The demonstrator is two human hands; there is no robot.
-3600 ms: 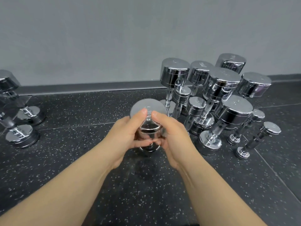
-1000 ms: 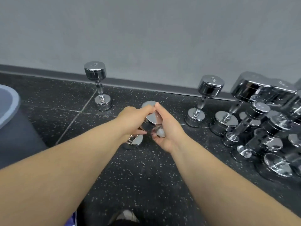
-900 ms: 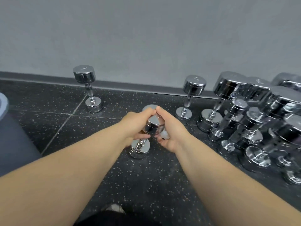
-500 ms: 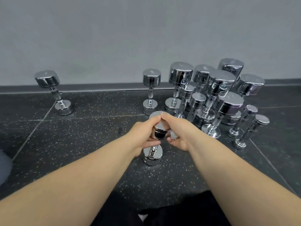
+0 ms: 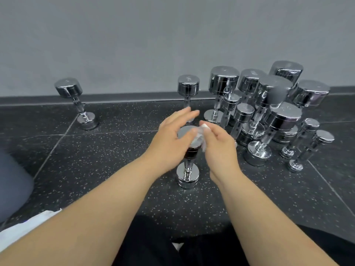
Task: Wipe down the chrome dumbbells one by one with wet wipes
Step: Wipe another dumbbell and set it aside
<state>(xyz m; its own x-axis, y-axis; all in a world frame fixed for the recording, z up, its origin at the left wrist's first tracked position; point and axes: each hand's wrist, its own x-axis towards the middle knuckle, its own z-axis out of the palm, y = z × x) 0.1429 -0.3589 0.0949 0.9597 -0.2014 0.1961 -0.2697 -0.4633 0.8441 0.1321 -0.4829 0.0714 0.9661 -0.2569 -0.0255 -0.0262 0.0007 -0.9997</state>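
Small chrome dumbbell (image 5: 187,176) is standing upright on its lower head on the black speckled floor (image 5: 99,162), center of view, right in front of the person. Left hand (image 5: 171,139) is hovering at the dumbbell's top head w/ fingers straight and reaching fwd. It isn't gripping anything; only the thumb seems to be touching the top face. Right hand (image 5: 219,144) is pinching a white wet wipe (image 5: 199,136) btwn thumb and curled fingers and holding it against the rt side of that top head. A cluster of other dumbbells (image 5: 272,116), various sizes, is standing packed together to the rt, near the grey wall (image 5: 153,35). A single dumbbell (image 5: 188,86) is standing just behind the hands, and a far-left dumbbell (image 5: 76,104) is sitting well apart from the rest — both upright.
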